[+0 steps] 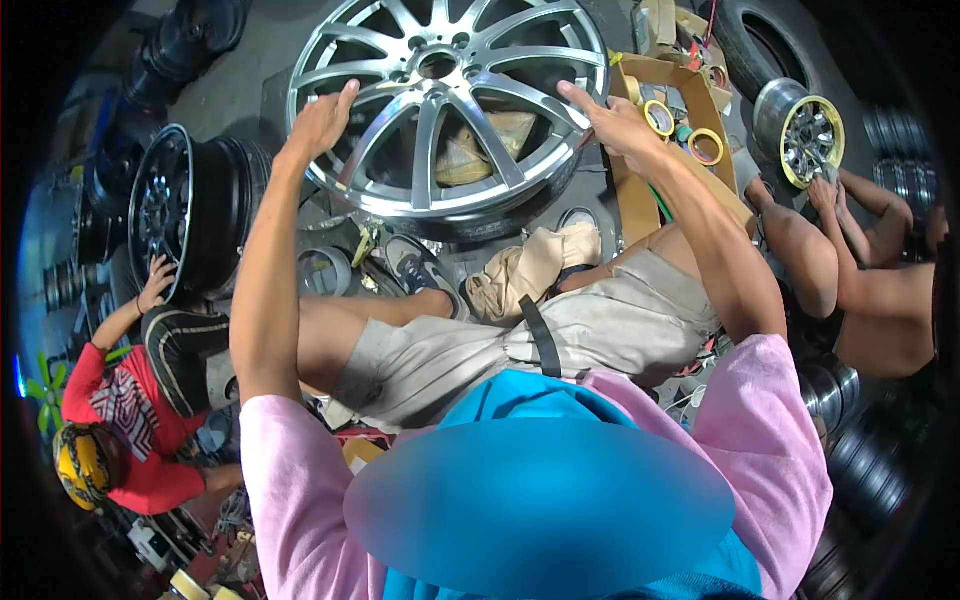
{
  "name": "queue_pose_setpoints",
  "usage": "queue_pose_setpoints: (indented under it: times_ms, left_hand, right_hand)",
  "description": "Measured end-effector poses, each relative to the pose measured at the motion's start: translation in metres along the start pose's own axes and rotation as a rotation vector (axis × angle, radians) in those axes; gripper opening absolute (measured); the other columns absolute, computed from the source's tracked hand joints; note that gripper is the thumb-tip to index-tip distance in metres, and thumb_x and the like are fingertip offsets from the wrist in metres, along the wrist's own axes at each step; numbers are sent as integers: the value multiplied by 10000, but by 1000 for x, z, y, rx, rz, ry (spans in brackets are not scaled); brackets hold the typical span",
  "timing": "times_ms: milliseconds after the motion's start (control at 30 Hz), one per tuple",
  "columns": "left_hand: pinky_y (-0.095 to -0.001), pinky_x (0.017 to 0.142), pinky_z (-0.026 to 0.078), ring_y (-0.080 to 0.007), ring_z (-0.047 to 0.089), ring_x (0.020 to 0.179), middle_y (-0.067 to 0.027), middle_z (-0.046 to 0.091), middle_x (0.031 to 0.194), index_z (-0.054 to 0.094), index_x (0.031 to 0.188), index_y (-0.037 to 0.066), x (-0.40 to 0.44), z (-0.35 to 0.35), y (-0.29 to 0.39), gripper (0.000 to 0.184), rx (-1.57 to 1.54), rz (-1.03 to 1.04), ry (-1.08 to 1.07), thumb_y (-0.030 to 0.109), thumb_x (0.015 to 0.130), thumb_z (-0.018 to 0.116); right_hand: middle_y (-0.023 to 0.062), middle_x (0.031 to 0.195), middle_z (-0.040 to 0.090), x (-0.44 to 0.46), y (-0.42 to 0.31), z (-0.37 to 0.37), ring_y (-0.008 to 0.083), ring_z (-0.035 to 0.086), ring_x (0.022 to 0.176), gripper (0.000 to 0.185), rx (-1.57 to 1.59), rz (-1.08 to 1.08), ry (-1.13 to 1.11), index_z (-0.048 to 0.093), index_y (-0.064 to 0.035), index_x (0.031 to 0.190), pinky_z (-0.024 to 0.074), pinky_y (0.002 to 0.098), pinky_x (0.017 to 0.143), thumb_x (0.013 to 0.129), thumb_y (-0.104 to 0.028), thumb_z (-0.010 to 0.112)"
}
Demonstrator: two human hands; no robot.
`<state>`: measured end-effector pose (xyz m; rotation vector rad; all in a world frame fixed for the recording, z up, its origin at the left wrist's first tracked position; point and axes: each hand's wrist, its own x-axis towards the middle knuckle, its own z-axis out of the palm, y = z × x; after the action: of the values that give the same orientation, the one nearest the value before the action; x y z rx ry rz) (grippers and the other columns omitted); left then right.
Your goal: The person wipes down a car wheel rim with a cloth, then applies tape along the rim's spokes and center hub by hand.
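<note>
A large silver multi-spoke wheel rim [427, 140] lies face up in front of me, tilted slightly towards me. My left hand [325, 120] grips its left edge, thumb on the face and fingers curled around the outer lip. On the opposite edge, my right hand [622, 128] holds the rim the same way, the thumb pointing inward along a spoke. The fingers' undersides are hidden by the lip. Through the gaps between spokes shows a crumpled brownish bundle [465, 155]. A beige cloth [535, 265] lies between my feet, below the rim.
Right of the wheel stands a cardboard box [635, 205] with several tape rolls [719, 150]. A person in a red shirt [160, 400] touches a black wheel [155, 220] at left. At right, another person's hands [825, 190] are on a yellow-lipped rim [830, 125]. A tire [735, 40] lies behind.
</note>
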<state>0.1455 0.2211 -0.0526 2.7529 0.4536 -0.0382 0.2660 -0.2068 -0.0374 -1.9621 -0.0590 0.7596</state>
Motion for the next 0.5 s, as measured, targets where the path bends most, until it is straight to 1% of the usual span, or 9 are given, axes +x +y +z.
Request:
queue_pose_setpoints:
  times_ms: [100, 133, 200, 267, 333, 400, 433, 467, 500]
  left_hand:
    - [-549, 1001, 465, -543, 640, 1104, -374, 692, 1026, 742, 996, -77, -15, 1, 7, 918, -32, -70, -94, 711, 1048, 274]
    - [-549, 1002, 466, -542, 642, 1106, -383, 689, 1016, 741, 989, -82, -22, 0, 11, 928, -58, -117, -152, 718, 1044, 274]
    - [-516, 979, 501, -488, 706, 1017, -345, 719, 957, 753, 973, -85, -41, 8, 25, 990, -48, -176, -161, 762, 1024, 244]
    - [-467, 904, 543, -366, 757, 892, -271, 746, 913, 744, 1026, -104, -63, 5, 50, 1043, -243, -302, -324, 802, 1001, 229]
    - [-423, 822, 562, -257, 754, 787, -197, 750, 869, 724, 1072, -128, -85, 9, 79, 1094, -436, -441, -355, 843, 972, 231]
    - [-364, 735, 575, -237, 723, 723, -164, 725, 847, 713, 1045, -67, -100, 18, 99, 1001, -706, -465, -427, 846, 969, 312]
    - [-360, 750, 583, -239, 736, 747, -165, 730, 860, 702, 1072, -73, -102, 20, 100, 996, -761, -473, -433, 840, 973, 315]
    - [-356, 765, 592, -242, 749, 771, -166, 736, 873, 691, 1099, -79, -102, 21, 99, 993, -818, -475, -436, 834, 977, 319]
    - [-359, 803, 605, -254, 769, 824, -167, 744, 886, 662, 1154, -88, -103, 20, 95, 992, -854, -447, -454, 827, 981, 320]
  right_hand:
    - [-57, 598, 407, 13, 0, -3, 53, 286, 456, 1027, -107, -11, 107, 626, 98, 1161, 156, 264, 446, 756, -842, 709]
    - [44, 698, 573, 16, -6, -8, 135, 526, 568, 1090, -144, -80, 137, 638, 129, 1187, 386, 298, 507, 740, -863, 699]
    - [287, 1129, 708, 53, -7, -19, 351, 692, 1088, 1038, -232, -81, 217, 703, 135, 1135, 514, 453, 979, 747, -827, 724]
    - [370, 1259, 659, 97, -10, -29, 429, 645, 1243, 1221, -309, -260, 335, 615, 204, 1269, 481, 443, 1076, 707, -876, 703]
    - [334, 1398, 584, 143, -22, -40, 398, 555, 1354, 1298, -380, -356, 350, 469, 200, 1438, 445, 462, 1115, 745, -879, 670]
    - [296, 1360, 630, 192, -13, -54, 380, 589, 1322, 1170, -340, -436, 288, 555, 102, 1434, 455, 445, 1100, 780, -864, 654]
    - [256, 1026, 751, 196, -24, -50, 417, 723, 1023, 899, -424, -430, 377, 531, -9, 1411, 560, 497, 837, 817, -621, 818]
    - [206, 1097, 767, 194, -30, -53, 419, 709, 1080, 925, -287, -367, 223, 507, -44, 1474, 562, 467, 876, 843, -667, 771]
    - [224, 1195, 729, 186, -34, -58, 379, 672, 1173, 946, -432, -377, 245, 582, -18, 1422, 517, 440, 973, 832, -746, 713]
